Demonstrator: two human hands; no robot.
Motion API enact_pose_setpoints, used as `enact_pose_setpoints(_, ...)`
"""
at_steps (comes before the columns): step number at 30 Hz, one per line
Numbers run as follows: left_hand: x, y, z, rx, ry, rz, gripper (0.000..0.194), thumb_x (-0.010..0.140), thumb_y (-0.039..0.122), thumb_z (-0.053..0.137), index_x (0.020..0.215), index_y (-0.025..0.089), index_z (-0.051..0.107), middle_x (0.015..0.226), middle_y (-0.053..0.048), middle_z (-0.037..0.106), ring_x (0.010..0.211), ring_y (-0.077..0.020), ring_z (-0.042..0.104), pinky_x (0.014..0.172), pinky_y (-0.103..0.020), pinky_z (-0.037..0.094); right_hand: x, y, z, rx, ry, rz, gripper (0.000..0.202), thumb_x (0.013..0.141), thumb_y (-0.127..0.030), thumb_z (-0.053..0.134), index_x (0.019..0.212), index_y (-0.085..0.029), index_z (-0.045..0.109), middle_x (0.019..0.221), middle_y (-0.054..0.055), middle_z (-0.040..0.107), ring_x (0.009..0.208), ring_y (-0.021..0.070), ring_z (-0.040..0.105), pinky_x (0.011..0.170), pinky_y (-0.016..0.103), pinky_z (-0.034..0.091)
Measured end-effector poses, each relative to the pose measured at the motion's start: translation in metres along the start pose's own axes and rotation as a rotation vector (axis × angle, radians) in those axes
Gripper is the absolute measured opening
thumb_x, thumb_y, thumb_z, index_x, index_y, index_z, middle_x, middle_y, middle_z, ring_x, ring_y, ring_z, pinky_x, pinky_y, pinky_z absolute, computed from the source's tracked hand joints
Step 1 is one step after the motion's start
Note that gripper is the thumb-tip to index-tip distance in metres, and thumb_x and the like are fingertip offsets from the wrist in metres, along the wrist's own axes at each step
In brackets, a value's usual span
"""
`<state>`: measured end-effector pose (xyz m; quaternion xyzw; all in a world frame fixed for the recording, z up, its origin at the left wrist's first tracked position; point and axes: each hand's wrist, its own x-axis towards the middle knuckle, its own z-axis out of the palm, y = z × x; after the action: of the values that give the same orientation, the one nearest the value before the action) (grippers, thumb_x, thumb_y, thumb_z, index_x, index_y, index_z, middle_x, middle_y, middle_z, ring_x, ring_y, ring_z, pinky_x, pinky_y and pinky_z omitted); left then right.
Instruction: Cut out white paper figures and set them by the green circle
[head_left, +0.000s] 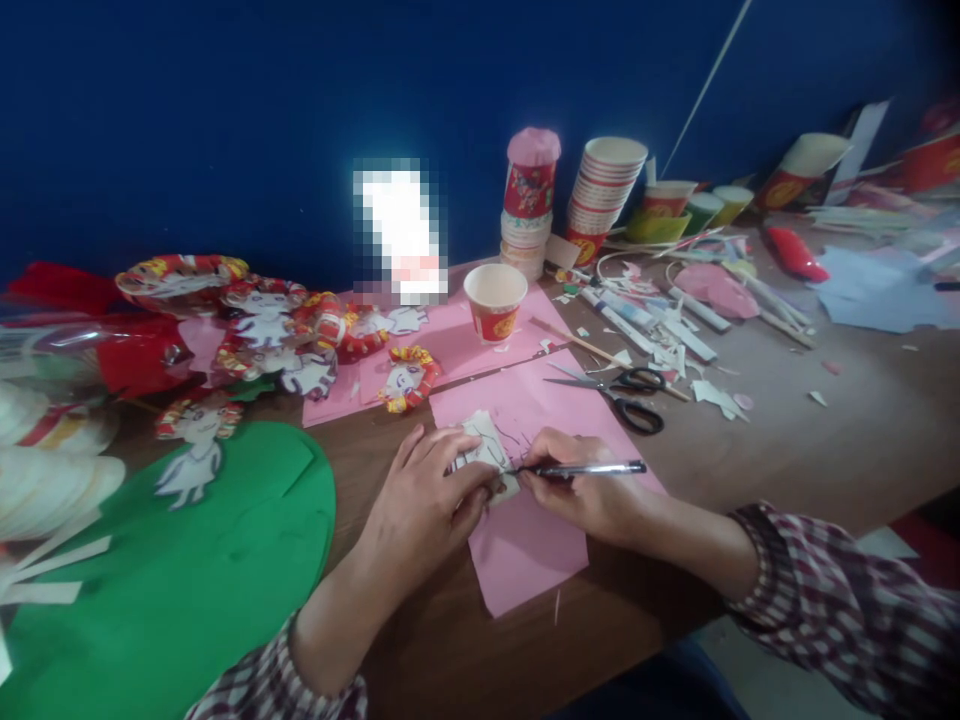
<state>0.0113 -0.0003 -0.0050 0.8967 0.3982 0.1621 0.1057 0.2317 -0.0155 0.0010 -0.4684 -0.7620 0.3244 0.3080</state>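
Paper drawing (484, 437), white with dark lines, lies on pink paper (532, 570) on the tabletop (397, 630), between the hands. Clock positions are centred on the drawing, with 12 o'clock farthest from the person.

Left hand (420, 490): grip apart, fingers spread over the drawing from 9 o'clock. Right hand (592, 505): grip clamped on a pen (600, 468) from 3 o'clock, tip at the drawing's right edge.

Adjacent items: paper cup (495, 322) at 12 o'clock; scissors (609, 387) at 2 o'clock; green sheet (255, 540) at 8 o'clock.

Handling (judged): the drawing should be very light and flexible, prone to sliding, creasing or tearing. Hold it down with flat fingertips near the margin, clear of the lines; lift by an edge. The pen should be light, rigid and somewhat slippery; take hold of the barrel just behind the tip.
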Motion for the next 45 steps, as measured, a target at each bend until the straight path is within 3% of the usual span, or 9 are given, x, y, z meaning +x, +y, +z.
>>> enact_pose_setpoints(15,-0.0002,-0.0003,0.0002,0.005,0.001,0.009,0.022,0.085,0.018,0.054,0.101,0.029,0.064,0.117,-0.003,0.061,0.117,-0.0239,0.051,0.103,-0.053,0.033,0.0010,0.0024,0.0007,0.046,0.021,-0.004,0.005,0.081,-0.015,0.059,0.082,-0.017,0.054,0.068,-0.001,0.061,0.058,0.0089,0.054,0.054,0.020,0.041)
enact_pose_setpoints(21,-0.0005,-0.0001,0.0005,0.004,-0.001,0.000,0.021,0.085,0.018,0.053,0.099,0.029,0.065,0.118,-0.003,0.061,0.117,-0.0235,0.052,0.104,-0.052,0.033,0.0030,0.0017,-0.0001,0.105,0.047,0.053,0.006,0.081,-0.015,0.056,0.078,-0.018,0.052,0.062,-0.003,0.055,0.052,0.0073,0.047,0.047,0.018,0.037)
enact_pose_setpoints(45,0.0010,0.0014,-0.0019,0.007,0.001,0.003,0.022,0.085,0.018,0.054,0.100,0.028,0.065,0.118,-0.004,0.061,0.115,-0.0236,0.052,0.104,-0.052,0.034,0.0024,0.0018,-0.0010,0.045,0.018,-0.008,0.002,0.083,-0.017,0.058,0.083,-0.017,0.055,0.070,0.000,0.063,0.057,0.0094,0.054,0.052,0.020,0.043)
